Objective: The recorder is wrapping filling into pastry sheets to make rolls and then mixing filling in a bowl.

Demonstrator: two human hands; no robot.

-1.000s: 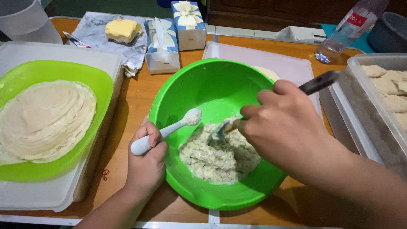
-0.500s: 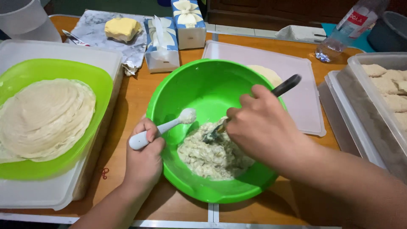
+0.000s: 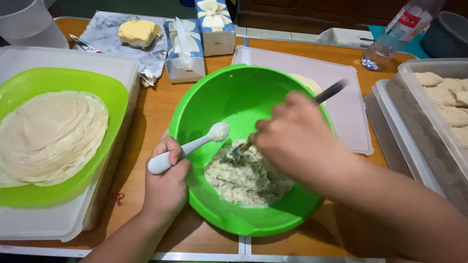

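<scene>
The left hand grips a white plastic spoon at the near rim of the round green plastic bowl, while the right hand clasps a dark-handled metal utensil dug into the pale lumpy filling at the bowl's bottom. Hard scraping could tip the unsteadied bowl or flick filling out. It stands on an orange-brown wooden table, crowded by a green plate of thin round wrappers and a clear plastic tub of coated pieces.

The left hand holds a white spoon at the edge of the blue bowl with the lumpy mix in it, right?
Not quite: the bowl is green, not blue, as the head view shows. The left hand does hold a white spoon at its edge, with the lumpy mix inside.
</scene>
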